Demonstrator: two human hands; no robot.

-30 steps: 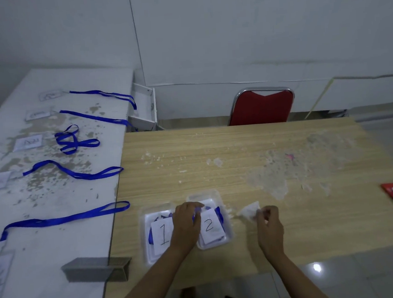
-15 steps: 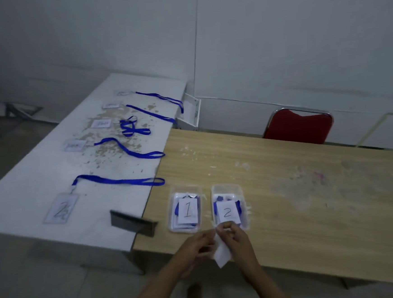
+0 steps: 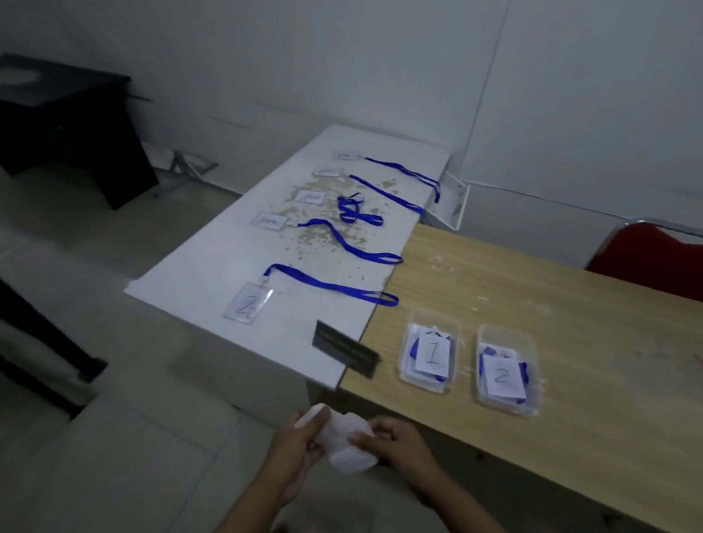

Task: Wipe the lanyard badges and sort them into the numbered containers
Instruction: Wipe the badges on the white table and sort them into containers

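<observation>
Grey-white walls and pale floor tiles surround two tables set edge to edge: white table (image 3: 215,272), chipped and speckled at its middle, and wooden table (image 3: 557,334) to its right. On the white table: five lanyard badges with blue straps, the nearest badge (image 3: 248,303) marked 2, its strap (image 3: 334,286) running to the wooden table's edge; the four farther ones lie in a row toward the wall, their writing too small to read. Dark block (image 3: 345,354) sits at the joint of the two tables. On the wooden table, side by side and just apart: container 1 (image 3: 429,350) and container 2 (image 3: 506,369), clear, each holding badges and blue strap under a numbered paper. Red chair (image 3: 673,262) stands behind the table; black desk (image 3: 52,121) at far left. Left hand (image 3: 296,443) and right hand (image 3: 391,442) both grip one crumpled white wipe (image 3: 344,439), held in the air in front of the tables' near edge. Compared with half a second ago: the view has swung left, the containers now lie to the right of the hands, and both hands have stayed on the wipe.
</observation>
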